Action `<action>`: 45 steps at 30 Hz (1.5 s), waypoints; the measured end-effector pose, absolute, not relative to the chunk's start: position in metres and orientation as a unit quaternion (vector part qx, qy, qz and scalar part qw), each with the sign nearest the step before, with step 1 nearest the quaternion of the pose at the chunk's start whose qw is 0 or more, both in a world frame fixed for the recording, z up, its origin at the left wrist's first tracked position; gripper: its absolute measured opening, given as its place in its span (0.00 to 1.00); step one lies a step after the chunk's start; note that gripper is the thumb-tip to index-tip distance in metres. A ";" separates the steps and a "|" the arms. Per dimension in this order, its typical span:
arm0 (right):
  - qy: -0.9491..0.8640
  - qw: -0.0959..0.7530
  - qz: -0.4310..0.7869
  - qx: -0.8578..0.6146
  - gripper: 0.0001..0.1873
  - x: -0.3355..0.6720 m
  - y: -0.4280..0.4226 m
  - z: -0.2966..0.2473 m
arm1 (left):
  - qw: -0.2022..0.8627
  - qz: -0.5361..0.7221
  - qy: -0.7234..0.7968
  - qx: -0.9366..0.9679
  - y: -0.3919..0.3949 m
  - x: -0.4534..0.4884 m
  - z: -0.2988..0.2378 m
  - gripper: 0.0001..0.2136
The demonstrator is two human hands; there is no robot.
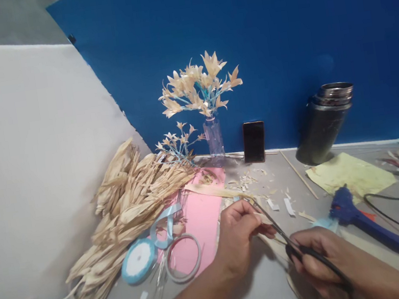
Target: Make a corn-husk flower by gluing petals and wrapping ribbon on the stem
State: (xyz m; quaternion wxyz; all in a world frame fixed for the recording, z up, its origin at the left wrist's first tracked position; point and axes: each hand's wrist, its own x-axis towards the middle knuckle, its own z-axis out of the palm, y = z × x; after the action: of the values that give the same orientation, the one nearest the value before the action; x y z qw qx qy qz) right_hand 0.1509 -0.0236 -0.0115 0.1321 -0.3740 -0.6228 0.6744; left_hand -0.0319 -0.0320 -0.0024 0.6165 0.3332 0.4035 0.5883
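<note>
My left hand (238, 233) pinches a pale strip of dried corn husk (264, 217) between thumb and fingers. In my right hand (324, 255) is a pair of scissors (283, 234) with black handles, their blades pointing up and left, right beside the held husk. Whether the blades touch the husk I cannot tell. Another long husk strip (212, 190) lies just beyond my left hand, across a pink sheet (203, 213). Small husk scraps (246, 181) are scattered past my hands.
A heap of dried husks (129, 204) lies left, near a blue ribbon spool (140, 260) and a tape ring (184, 258). Husk flowers (198, 88) stand in a clear bottle (214, 140). A phone (254, 142), a dark flask (324, 124), yellow paper (351, 175) and a corded glue gun (371, 224) are rightward.
</note>
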 end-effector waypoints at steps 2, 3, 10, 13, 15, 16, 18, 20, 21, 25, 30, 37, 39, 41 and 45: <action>-0.624 0.130 0.674 -0.374 0.32 0.151 -0.023 -0.012 | 0.619 0.588 0.399 0.335 -0.032 -0.033 -0.004 0.04; -0.623 0.129 0.673 -0.377 0.32 0.150 -0.023 -0.012 | 0.619 0.588 0.399 0.335 -0.031 -0.033 -0.004 0.04; -0.612 0.119 0.666 -0.409 0.27 0.146 -0.025 -0.009 | 0.613 0.584 0.411 0.338 -0.031 -0.034 -0.005 0.03; -0.611 0.124 0.664 -0.413 0.21 0.147 -0.025 -0.011 | 0.613 0.588 0.410 0.332 -0.031 -0.033 -0.004 0.04; -0.609 0.134 0.669 -0.404 0.18 0.148 -0.026 -0.015 | 0.614 0.591 0.407 0.329 -0.031 -0.033 -0.003 0.04; -0.607 0.138 0.671 -0.403 0.18 0.148 -0.026 -0.016 | 0.615 0.592 0.407 0.327 -0.031 -0.032 -0.002 0.04; -0.601 0.144 0.673 -0.407 0.19 0.148 -0.025 -0.017 | 0.619 0.596 0.405 0.312 -0.031 -0.032 0.000 0.05; -0.596 0.172 0.668 -0.412 0.22 0.146 -0.024 -0.016 | 0.628 0.602 0.402 0.288 -0.032 -0.031 0.002 0.06; -0.592 0.200 0.663 -0.413 0.23 0.145 -0.023 -0.015 | 0.633 0.603 0.400 0.276 -0.032 -0.031 0.002 0.06; -0.544 0.335 0.636 -0.434 0.23 0.143 -0.020 -0.011 | 0.646 0.587 0.410 0.267 -0.034 -0.028 -0.001 0.08; -0.485 0.422 0.606 -0.468 0.22 0.144 -0.022 -0.006 | 0.655 0.551 0.431 0.286 -0.039 -0.019 -0.012 0.09; -0.486 0.415 0.598 -0.484 0.19 0.151 -0.022 -0.005 | 0.688 0.516 0.411 0.304 -0.037 -0.023 -0.011 0.11; -0.493 0.401 0.608 -0.476 0.19 0.153 -0.021 -0.005 | 0.688 0.502 0.412 0.325 -0.036 -0.026 -0.009 0.12; -0.500 0.383 0.623 -0.464 0.19 0.154 -0.021 -0.005 | 0.689 0.478 0.417 0.351 -0.036 -0.028 -0.008 0.10; -0.501 0.378 0.623 -0.467 0.19 0.154 -0.020 -0.004 | 0.677 0.441 0.440 0.392 -0.038 -0.027 -0.008 0.08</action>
State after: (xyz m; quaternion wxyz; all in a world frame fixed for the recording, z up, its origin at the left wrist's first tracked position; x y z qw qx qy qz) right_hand 0.1538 -0.0200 -0.0043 0.3781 -0.4669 -0.5014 0.6227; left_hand -0.0269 -0.0376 -0.0075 0.6769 0.3920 0.4403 0.4408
